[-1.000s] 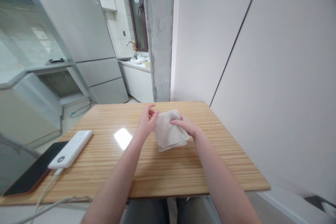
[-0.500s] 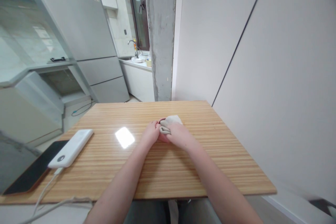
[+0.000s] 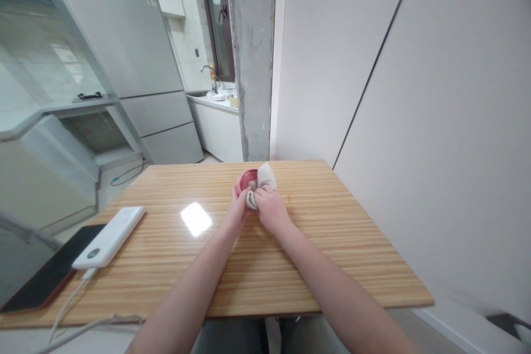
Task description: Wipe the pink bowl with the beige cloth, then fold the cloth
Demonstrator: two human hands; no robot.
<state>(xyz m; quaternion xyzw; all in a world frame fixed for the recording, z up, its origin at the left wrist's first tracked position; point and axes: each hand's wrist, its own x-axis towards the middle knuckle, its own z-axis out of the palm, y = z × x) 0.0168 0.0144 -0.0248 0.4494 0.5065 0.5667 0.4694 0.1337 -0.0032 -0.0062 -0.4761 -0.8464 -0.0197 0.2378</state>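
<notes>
Left hand holds a round, glossy pink bowl; right hand grips folded off-white cloth against it. Striped wood-grain table beneath; silver, boxy refrigerator at ten o'clock.

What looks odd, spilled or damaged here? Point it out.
The grey pillar behind the table looks unfinished: rough and blotchy beside a smooth pale wall. The bright patch on the table appears to be reflected light, not a spill. The red bowl shows no evident damage, though the cloth, left hand and right hand partly hide it.
</notes>
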